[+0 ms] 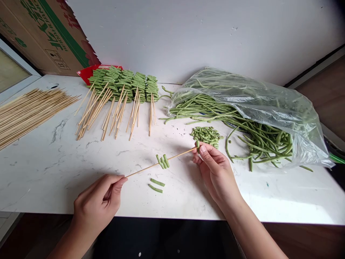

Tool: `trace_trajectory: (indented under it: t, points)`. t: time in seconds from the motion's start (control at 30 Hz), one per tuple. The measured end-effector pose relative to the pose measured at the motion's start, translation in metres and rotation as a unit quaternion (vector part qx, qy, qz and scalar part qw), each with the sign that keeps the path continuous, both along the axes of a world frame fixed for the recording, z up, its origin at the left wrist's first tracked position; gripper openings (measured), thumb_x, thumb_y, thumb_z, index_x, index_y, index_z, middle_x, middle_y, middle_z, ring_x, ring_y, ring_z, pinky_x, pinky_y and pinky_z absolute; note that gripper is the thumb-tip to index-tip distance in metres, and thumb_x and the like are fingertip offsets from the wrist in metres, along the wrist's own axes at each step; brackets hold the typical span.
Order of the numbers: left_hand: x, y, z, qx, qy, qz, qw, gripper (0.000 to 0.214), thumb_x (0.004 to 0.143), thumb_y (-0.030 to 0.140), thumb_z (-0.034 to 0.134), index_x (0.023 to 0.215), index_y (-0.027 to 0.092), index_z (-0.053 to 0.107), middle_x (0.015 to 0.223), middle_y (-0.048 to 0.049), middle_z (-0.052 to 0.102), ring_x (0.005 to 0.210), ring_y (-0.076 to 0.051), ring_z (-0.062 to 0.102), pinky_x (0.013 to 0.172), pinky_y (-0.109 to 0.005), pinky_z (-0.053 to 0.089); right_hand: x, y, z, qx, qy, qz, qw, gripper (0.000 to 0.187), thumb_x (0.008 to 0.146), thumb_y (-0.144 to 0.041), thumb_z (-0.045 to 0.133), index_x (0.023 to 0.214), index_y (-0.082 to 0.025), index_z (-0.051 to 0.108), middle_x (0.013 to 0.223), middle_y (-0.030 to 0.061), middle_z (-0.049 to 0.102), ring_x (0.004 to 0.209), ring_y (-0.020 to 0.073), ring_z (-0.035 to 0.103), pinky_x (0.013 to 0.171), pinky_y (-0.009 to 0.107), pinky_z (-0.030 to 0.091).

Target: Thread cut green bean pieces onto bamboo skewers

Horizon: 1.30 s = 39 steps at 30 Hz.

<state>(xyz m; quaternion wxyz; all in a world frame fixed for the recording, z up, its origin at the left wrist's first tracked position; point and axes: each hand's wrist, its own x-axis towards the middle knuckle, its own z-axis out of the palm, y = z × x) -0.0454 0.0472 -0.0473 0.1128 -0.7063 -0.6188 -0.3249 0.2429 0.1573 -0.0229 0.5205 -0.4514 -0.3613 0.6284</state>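
- Left hand [97, 201]: pinched on skewer [140, 169]; loose grip could let it roll.
- Right hand [215, 169]: fingertips closed on bean piece [197, 144]; slip could prick them.
- Skewer: slanted above table [81, 162]; over-tilting might shed threaded pieces [163, 162].
- Bean piece: at skewer tip; crooked piercing might split it.

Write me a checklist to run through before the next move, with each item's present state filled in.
1. Left hand grips one end of the skewer: ok.
2. Right hand holds a bean piece at the other end: ok.
3. Skewer tip through that bean piece: cannot tell; fingers crowd the spot.
4. Threaded pieces clear of both hands: ok, mid-skewer.
5. Table below the skewer bare: not ok; two loose pieces lie there.
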Motion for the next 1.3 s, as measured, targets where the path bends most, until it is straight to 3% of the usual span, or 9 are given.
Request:
trace_trajectory:
  t: [1.3]
  points:
    - [-0.0016, 0.0004, 0.0029, -0.008, -0.015, -0.013, 1.000, 0.011, 0.093, 0.014, 0.071, 0.085, 0.020, 0.070, 0.055, 0.0073, 0.052, 0.045, -0.006, 0.041, 0.054, -0.021, 0.038, 0.0016, 0.0015, -0.0059, 0.006, -0.023, -0.038, 0.999, 0.024, 0.077, -0.044, 0.090, 0.092, -0.026, 0.083, 0.083, 0.0025, 0.070, 0.076, 0.0166, 0.059, 0.077, 0.036, 0.050]
